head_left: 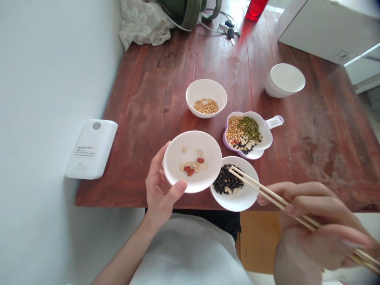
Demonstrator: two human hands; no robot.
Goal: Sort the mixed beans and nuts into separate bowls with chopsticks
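Note:
My left hand (pixel 162 180) grips a small white dish (pixel 175 146) by its rim, thumb on top. Inside lie several pale seeds (pixel 196 165) and red peanuts (pixel 190 172). Wooden chopsticks (pixel 261 190) rest in my right hand (pixel 314 225), fingers wrapped round them. Their tips are over a white plate (pixel 234 204) that holds black beans (pixel 227 180) and a few pale seeds. Whether the tips pinch anything, I cannot tell. The held dish overlaps the plate's left edge. Behind the plate stands a purple-edged scalloped bowl (pixel 265 138) with soybeans, green beans, peanuts, seeds and black beans.
A white bowl (pixel 190 95) of soybeans and another white bowl (pixel 286 81) stand farther back on the wooden table (pixel 148 99). A white power bank (pixel 92 150) lies at the left edge by the wall. Keys (pixel 230 31), a green bag (pixel 181 12) and a white box (pixel 320 31) are at the back.

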